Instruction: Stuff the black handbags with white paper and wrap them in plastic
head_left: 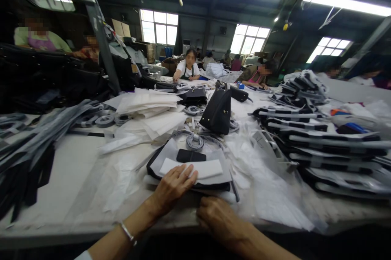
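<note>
In front of me at the table edge lies a flat black bag piece (210, 187) with a thin white sheet (226, 175) over it. My left hand (176, 183) rests on a folded white foam strip (210, 169) on that sheet, its fingers stretched out. A small black flap (191, 155) shows just behind the strip. Below the bag piece, at the table's front edge, my right hand (218, 216) is closed with its fingers curled under. What it holds, if anything, is hidden. Behind the flap sits a coiled plastic-wrapped strap (194, 143).
A finished-looking black handbag (216, 111) stands farther back. White sheets (149, 107) are piled left of it. Wrapped black straps (45, 152) spread across the left; stacked black pieces (332, 146) rise at right, beside clear plastic bags (275, 186). Several people work beyond.
</note>
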A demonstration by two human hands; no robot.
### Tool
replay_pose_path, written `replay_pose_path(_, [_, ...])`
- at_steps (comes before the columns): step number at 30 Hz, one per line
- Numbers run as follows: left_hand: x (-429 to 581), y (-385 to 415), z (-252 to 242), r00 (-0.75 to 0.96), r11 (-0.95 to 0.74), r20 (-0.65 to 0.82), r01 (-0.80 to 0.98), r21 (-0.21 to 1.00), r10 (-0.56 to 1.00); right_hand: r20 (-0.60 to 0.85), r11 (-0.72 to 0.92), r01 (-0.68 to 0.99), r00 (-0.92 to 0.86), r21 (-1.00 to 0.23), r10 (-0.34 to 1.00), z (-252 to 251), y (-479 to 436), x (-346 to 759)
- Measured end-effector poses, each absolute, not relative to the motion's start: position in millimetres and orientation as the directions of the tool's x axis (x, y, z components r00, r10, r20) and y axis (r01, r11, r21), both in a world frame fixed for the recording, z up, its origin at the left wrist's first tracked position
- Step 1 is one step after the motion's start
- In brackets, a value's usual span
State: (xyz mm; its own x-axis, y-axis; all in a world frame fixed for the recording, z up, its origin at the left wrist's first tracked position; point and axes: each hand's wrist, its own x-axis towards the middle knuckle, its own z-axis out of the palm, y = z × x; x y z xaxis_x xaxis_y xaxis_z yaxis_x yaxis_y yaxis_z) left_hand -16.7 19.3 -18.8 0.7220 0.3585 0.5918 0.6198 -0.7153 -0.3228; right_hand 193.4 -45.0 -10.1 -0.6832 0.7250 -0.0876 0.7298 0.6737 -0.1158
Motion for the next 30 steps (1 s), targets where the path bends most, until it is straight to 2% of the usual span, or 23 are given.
replay_pose_path(5, [-17,20,-29,0.702,-0.687,0.616,0.644,-0.336,0.357,-0.094,0.744,0.666,-0.745,-0.045,0.661,4,-41,197])
replay_pose_path(9, [-18,15,-34,0.69,-0.68,0.632,0.653,-0.334,0.353,-0.059,0.82,0.541,-0.839,-0.184,0.54,9,-54,215])
replay_pose_path(14, [-18,-7,-28,0.686,-0.67,0.638,0.66,-0.341,0.351,0.069,0.809,0.436,-0.864,-0.395,0.499,23,-77,239])
replay_pose_path(17, [-16,-19,-21,0.686,-0.653,0.621,0.674,-0.346,0.379,0.219,0.734,0.401,-0.778,-0.547,0.589,51,-80,240])
replay_pose_path(19, [-13,-23,-20,0.685,-0.639,0.614,0.683,-0.354,0.392,0.319,0.679,0.472,-0.634,-0.562,0.705,68,-72,235])
replay_pose_path(21, [-11,-23,-22,0.659,-0.62,0.646,0.703,-0.347,0.385,0.417,0.654,0.601,-0.504,-0.46,0.756,74,-57,227])
replay_pose_path(24, [-12,-24,-29,0.647,-0.618,0.66,0.71,-0.339,0.381,0.514,0.595,0.786,-0.445,-0.167,0.733,51,-35,220])
replay_pose_path(27, [-14,-29,-26,0.715,-0.656,0.534,0.672,-0.344,0.452,0.488,0.507,0.861,-0.458,0.036,0.743,12,-27,222])
replay_pose_path(30, [-9,-32,-7,0.756,-0.716,0.351,0.646,-0.265,0.553,0.446,0.518,0.844,-0.521,0.14,0.728,-11,-33,230])
